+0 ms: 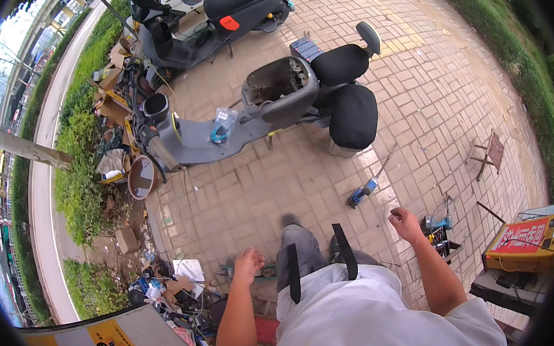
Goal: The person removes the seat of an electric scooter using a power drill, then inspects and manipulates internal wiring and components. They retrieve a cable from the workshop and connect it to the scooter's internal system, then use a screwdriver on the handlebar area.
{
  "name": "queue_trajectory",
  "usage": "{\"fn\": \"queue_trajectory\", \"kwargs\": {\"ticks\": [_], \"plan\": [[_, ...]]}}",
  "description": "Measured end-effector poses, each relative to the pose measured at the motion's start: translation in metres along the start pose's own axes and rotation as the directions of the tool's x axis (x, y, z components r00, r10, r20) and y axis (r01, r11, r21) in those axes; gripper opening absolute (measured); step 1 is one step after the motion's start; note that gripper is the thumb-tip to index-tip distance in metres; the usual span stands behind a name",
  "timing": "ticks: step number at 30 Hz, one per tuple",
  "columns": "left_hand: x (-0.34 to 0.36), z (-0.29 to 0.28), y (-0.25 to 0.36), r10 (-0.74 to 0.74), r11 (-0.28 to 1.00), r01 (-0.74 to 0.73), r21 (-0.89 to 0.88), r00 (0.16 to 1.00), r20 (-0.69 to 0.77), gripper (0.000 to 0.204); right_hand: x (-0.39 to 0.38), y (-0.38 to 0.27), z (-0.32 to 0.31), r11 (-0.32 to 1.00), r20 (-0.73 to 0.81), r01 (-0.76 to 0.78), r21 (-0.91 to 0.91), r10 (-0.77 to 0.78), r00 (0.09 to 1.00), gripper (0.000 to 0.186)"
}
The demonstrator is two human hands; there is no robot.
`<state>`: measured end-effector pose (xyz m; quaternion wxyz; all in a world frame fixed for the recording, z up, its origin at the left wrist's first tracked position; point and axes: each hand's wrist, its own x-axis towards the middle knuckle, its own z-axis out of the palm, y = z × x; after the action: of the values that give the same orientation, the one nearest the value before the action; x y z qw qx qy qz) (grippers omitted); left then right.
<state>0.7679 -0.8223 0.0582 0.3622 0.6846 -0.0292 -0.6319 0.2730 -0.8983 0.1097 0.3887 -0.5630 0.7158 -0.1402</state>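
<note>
Left hand point(252, 265): near centre, raised above the ground, fingers loosely curled, nothing seen in the grasp. A green object point(268, 272) lies on the paving point(252, 188) below it, partly hidden.

Right hand point(406, 223): to the right of the left hand and well apart from it, fingers bent with the tips drawn together; whether something thin is pinched there, cannot tell.

Blue power tool point(361, 194): one, with a long thin shaft, lying on the paving just beyond the right hand, a little to its left.

Teal power tool point(438, 223): one, to the right of the right hand, near the ground.

Gray scooter point(200, 145): one, far centre, storage compartment point(276, 82) uncovered; a clear plastic bag point(225, 118) and a blue item point(220, 136) on its footboard.

Second scooter point(237, 0): farther back, left of centre.

Folding stool point(495, 152): right side.

Yellow box point(536, 243): near right.

Brown basin point(142, 177): left side, beside the scooter's front.
</note>
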Motion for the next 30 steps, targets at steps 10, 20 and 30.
{"fn": "queue_trajectory", "kwargs": {"ticks": [10, 20, 30], "plan": [[0.306, 0.121, 0.323, 0.066, 0.997, -0.064, -0.036, 0.996, 0.063, 0.028, 0.047, 0.003, 0.077, 0.797, 0.155, -0.512, -0.320, 0.578, 0.802, 0.038], [0.479, 0.149, 0.389, -0.537, 0.743, 0.377, 0.553, 0.829, 0.157, 0.023, 0.100, -0.183, 0.051, 0.721, 0.122, -0.640, -0.265, 0.684, 0.720, 0.034], [0.428, 0.136, 0.395, 0.038, 0.901, -0.213, 0.378, 0.906, 0.422, 0.034, 0.153, -0.219, 0.068, 0.697, 0.184, -0.678, -0.235, 0.716, 0.673, 0.037]]}}
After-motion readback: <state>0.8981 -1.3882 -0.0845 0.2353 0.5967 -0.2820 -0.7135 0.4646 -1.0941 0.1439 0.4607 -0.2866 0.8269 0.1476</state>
